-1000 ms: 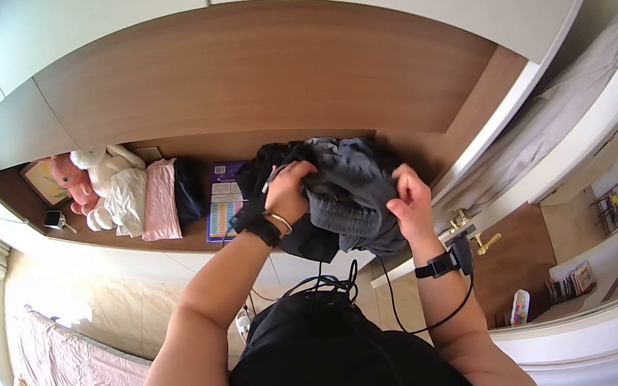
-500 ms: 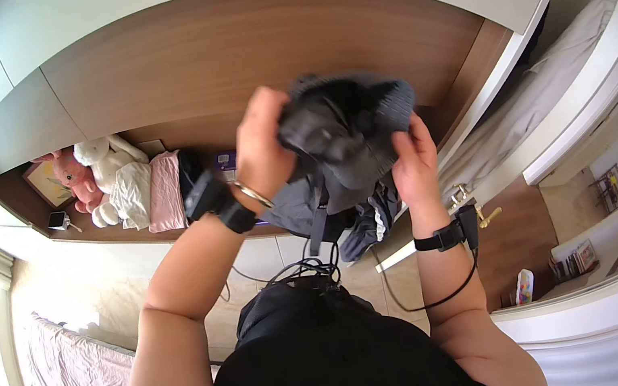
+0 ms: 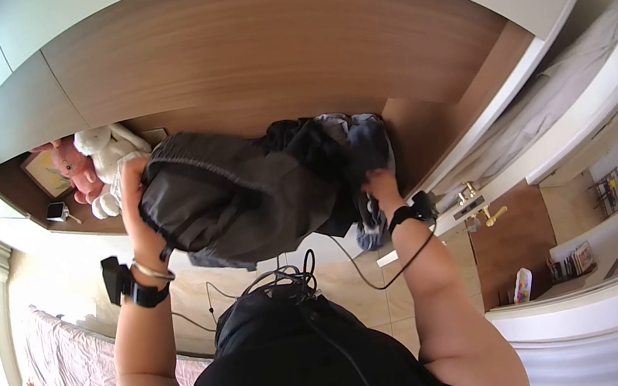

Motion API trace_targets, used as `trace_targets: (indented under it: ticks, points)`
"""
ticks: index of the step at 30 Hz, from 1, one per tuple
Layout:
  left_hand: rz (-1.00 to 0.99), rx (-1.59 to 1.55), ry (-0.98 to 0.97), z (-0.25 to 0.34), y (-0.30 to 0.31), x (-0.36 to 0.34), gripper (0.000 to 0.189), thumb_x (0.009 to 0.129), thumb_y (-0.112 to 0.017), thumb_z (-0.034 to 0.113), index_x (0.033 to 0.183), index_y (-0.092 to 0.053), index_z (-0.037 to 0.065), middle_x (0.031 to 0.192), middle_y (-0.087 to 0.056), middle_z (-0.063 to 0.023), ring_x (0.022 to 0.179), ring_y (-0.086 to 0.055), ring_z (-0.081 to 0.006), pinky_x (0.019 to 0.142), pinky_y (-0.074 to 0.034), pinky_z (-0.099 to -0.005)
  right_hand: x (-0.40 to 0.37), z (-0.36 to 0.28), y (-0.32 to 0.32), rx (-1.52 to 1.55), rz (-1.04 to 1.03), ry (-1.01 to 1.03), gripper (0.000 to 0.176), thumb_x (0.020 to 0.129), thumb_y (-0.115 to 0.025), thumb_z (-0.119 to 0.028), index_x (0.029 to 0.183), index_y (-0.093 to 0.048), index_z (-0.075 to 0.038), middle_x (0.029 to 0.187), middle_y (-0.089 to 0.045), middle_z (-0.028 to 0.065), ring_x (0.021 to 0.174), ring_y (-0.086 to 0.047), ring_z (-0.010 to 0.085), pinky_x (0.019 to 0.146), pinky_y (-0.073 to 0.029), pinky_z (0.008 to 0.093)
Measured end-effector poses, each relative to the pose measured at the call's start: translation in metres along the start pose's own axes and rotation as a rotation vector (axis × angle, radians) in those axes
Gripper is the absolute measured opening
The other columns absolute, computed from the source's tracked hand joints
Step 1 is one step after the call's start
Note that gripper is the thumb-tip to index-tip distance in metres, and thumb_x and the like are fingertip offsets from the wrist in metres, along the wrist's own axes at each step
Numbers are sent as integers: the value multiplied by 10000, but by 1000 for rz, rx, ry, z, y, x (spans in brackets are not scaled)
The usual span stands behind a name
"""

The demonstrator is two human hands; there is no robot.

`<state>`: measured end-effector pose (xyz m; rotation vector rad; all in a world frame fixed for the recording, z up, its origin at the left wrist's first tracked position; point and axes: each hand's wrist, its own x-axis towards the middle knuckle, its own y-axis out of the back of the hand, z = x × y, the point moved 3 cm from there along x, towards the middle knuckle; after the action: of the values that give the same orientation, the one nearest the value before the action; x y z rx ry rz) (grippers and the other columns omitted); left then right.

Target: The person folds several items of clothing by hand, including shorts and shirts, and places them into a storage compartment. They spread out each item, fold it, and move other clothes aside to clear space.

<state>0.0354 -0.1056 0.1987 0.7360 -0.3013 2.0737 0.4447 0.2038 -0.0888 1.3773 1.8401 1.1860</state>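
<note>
A dark grey jacket with a ribbed edge is spread out in front of the shelf, level with my forearms. My left hand grips its ribbed edge at the left, the thumb side upward. At the jacket's other end, my right hand has its fingers closed on dark cloth, partly blurred. Behind and beside that hand a heap of dark clothes, some with lighter grey parts, rests on the shelf. The jacket hides much of the shelf's middle.
On the shelf's left are a white plush toy, a pink plush toy, a framed picture and a small white-framed device. Black cables hang at my waist. A door with a brass handle stands at right.
The jacket, bunched up between my hands before, is now stretched out wide. My left hand has moved left and down with its edge; my right hand has moved slightly left and down.
</note>
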Motion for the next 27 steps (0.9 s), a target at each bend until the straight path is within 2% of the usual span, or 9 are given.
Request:
trace_targets:
  ticks: [1,6,7,10,13,16,20,23,27]
  points:
    - [39,-20,55,1,9,-4,205,991,-515,151,1150,-572,35,1034,-612,-21,941,-587,-96,854,-497,-237,10,-9,23,536,96,-302,284,948,-686,-189,1205,-728,-76,1003,-730,167,979,-720,301,866,-550,397]
    - [191,65,125,-22,47,-28,193,949,-548,105,1125,-579,33,1023,-613,-17,930,-568,-81,806,-477,-224,33,-118,119,371,409,498,416,941,-703,-239,1329,-678,-92,1187,-681,270,1237,-586,401,1069,-445,435]
    - [207,-10,140,-18,46,-30,239,897,-605,75,1129,-581,22,1012,-607,-20,922,-558,-95,792,-466,-234,43,-112,108,185,145,266,435,948,-691,-311,1336,-677,-117,1256,-657,272,1323,-503,450,1105,-411,470]
    - [241,215,73,-6,40,-40,321,824,-673,58,1127,-576,10,1002,-596,-21,916,-549,-118,800,-459,-248,95,-50,28,-247,-481,327,468,920,-696,-347,1332,-684,-125,1302,-648,249,1296,-541,441,1130,-407,466]
    - [275,379,34,30,19,-40,309,780,-717,69,1049,-575,9,890,-588,-42,841,-526,-132,760,-452,-271,92,-82,35,-559,-655,324,484,906,-700,-405,1282,-706,-100,1230,-673,232,1252,-580,402,1047,-481,463]
    - [291,602,-16,57,4,-44,287,767,-741,86,985,-570,12,784,-565,-80,740,-527,-192,710,-455,-301,22,-209,113,-288,-356,343,457,883,-738,-417,1141,-732,-40,1120,-695,218,1194,-616,363,966,-522,438]
    - [354,736,127,73,-4,-55,277,754,-718,75,970,-555,15,787,-573,-153,720,-548,-294,706,-467,-351,-86,-319,154,565,-74,1120,519,741,-880,-356,1130,-696,-65,1244,-598,204,1108,-611,399,963,-510,452]
    - [370,774,174,84,1,-64,256,764,-702,63,970,-559,9,796,-585,-151,739,-562,-291,726,-473,-348,-135,-348,152,452,-7,1424,654,621,-925,-268,1229,-699,-182,1462,-431,231,1290,-475,471,1059,-428,548]
    - [414,766,215,109,14,-87,243,773,-698,58,970,-566,6,810,-596,-146,758,-568,-283,746,-476,-337,-142,-357,139,108,23,1280,423,701,-842,-210,1108,-735,-168,1509,-433,190,1281,-516,398,1027,-469,497]
